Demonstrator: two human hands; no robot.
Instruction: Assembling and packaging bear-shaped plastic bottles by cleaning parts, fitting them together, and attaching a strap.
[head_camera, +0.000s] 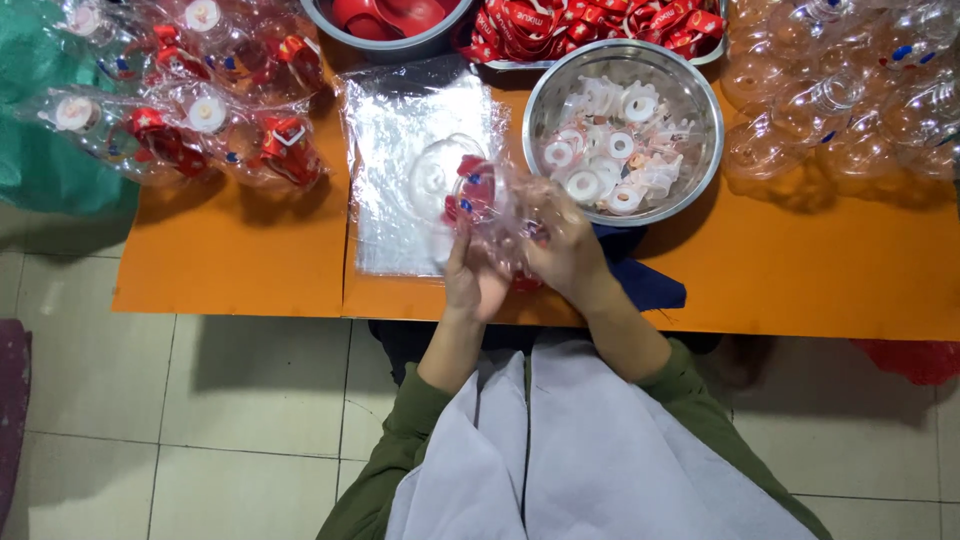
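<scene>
Both my hands hold one clear plastic bottle (450, 180) with red and blue parts inside a thin clear bag, just above the orange table (230, 260). My left hand (472, 275) grips it from below. From the right side, my right hand (570, 250) closes on the crinkled bag around it. A stack of clear plastic bags (400, 120) lies flat on the table under the bottle.
A steel bowl (700, 150) of white plastic caps stands right of the bags. Bagged bottles (200, 110) lie at the back left, unbagged clear bottles (850, 90) at the back right. A bowl of red parts (390, 20) and a tray of red straps (590, 25) sit at the far edge.
</scene>
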